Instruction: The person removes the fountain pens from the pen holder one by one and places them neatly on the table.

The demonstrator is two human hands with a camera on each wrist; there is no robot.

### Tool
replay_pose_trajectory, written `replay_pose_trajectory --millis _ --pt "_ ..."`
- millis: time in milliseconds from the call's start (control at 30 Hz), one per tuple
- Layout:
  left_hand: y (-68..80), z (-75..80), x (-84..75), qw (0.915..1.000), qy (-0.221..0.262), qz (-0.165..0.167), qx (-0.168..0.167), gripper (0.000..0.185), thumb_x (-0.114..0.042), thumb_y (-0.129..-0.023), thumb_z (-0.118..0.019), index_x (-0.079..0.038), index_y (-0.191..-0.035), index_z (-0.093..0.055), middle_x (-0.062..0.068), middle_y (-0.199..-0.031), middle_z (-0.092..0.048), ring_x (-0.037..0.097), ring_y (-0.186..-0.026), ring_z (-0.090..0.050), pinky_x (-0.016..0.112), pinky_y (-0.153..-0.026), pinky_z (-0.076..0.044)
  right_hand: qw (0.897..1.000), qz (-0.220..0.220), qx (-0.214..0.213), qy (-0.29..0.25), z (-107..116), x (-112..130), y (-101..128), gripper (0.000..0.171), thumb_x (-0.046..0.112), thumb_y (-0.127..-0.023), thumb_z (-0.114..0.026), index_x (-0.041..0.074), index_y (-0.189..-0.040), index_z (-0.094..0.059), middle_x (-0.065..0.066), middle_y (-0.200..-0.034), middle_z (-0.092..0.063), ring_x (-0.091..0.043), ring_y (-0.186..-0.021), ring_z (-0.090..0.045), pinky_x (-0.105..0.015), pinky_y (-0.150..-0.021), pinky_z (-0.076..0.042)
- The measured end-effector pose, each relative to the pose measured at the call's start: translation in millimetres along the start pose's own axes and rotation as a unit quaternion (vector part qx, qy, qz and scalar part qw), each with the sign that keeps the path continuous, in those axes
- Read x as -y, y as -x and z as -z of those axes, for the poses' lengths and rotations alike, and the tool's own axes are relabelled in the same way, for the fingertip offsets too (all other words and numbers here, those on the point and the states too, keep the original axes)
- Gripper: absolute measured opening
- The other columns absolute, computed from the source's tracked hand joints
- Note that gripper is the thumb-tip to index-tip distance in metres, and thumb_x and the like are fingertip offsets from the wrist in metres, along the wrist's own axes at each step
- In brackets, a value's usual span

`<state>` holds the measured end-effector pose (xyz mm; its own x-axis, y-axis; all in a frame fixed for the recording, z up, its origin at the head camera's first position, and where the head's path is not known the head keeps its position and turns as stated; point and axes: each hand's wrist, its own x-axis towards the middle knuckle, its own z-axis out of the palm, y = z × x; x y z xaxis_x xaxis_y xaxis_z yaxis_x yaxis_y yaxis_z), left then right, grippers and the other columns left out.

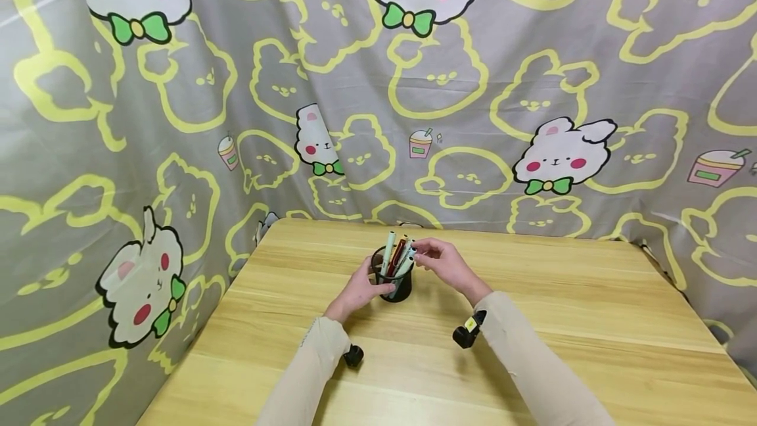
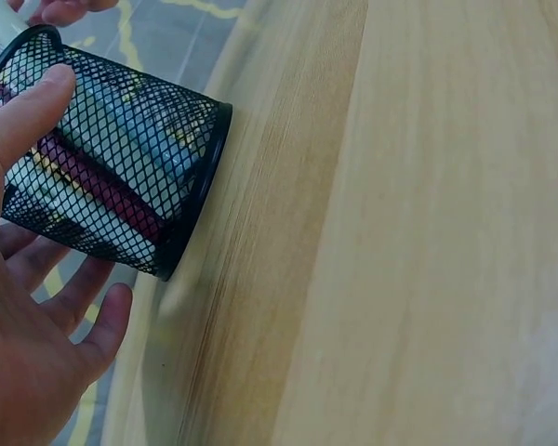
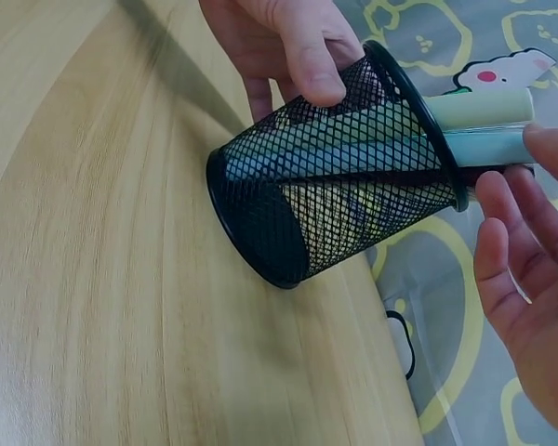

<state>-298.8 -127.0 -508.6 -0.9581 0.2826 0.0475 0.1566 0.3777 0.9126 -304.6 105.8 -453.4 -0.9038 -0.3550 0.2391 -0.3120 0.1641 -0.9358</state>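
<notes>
At twelve o'clock on the pale wooden table (image 1: pixel 532 321), the left hand (image 1: pixel 361 291) curls around a black mesh pen cup (image 1: pixel 395 284); right hand (image 1: pixel 443 265) fingertips pinch a marker (image 1: pixel 407 261) top. Keeping the cup braced seems wise.

Left hand (image 1: pixel 361 288) grips the black mesh cup (image 1: pixel 395 283); right hand (image 1: pixel 445 264) pinches a pen (image 1: pixel 406 261) in it.

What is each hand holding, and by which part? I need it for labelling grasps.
The left hand grips the black mesh pen cup by its side wall near the rim. The right hand pinches the top end of a pen standing in it.
</notes>
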Motion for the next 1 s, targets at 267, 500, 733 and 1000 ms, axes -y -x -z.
replay_pose_trajectory --millis 267,500,733,1000 --pt "0.6 1.0 1.6 0.9999 -0.009 0.005 -0.002 0.084 -0.03 -0.077 -0.08 -0.011 -0.144 -0.033 0.016 -0.137 -0.045 0.032 -0.124 -0.043 0.05 -0.1 -0.035 0.999 0.001 0.017 0.028 -3 -7 -3 0.025 0.008 -0.091 -0.063 -0.002 -0.114 -0.063 -0.01 -0.085 -0.063 -0.024 -0.075 -0.06 -0.032 -0.065 -0.051" --pt "1.4 1.3 -0.8 1.0 -0.002 0.005 0.001 0.081 -0.028 -0.078 -0.079 -0.013 -0.144 -0.034 0.015 -0.138 -0.044 0.031 -0.123 -0.044 0.048 -0.098 -0.037 0.999 -0.01 0.015 0.041 -4 -6 -3 0.022 0.008 -0.092 -0.062 -0.002 -0.111 -0.064 -0.023 -0.088 -0.063 -0.032 -0.077 -0.06 -0.036 -0.065 -0.051" --pt "1.5 0.9 -1.8 0.9999 0.015 0.001 0.004 0.082 -0.024 -0.079 -0.079 -0.012 -0.145 -0.032 0.017 -0.14 -0.042 0.035 -0.123 -0.043 0.053 -0.099 -0.035 0.998 0.005 0.014 0.06 -3 -4 -3 0.021 0.011 -0.094 -0.06 -0.002 -0.109 -0.064 -0.009 -0.087 -0.065 -0.036 -0.078 -0.061 -0.05 -0.069 -0.049" --pt "-0.5 1.1 -1.3 0.9998 0.017 0.011 0.006 0.081 -0.026 -0.078 -0.079 -0.014 -0.144 -0.033 0.016 -0.138 -0.044 0.031 -0.118 -0.048 0.046 -0.095 -0.041 0.998 0.003 -0.002 0.056 6 6 -4 0.023 0.013 -0.094 -0.059 -0.001 -0.111 -0.062 -0.02 -0.095 -0.062 -0.038 -0.081 -0.062 -0.052 -0.072 -0.049"
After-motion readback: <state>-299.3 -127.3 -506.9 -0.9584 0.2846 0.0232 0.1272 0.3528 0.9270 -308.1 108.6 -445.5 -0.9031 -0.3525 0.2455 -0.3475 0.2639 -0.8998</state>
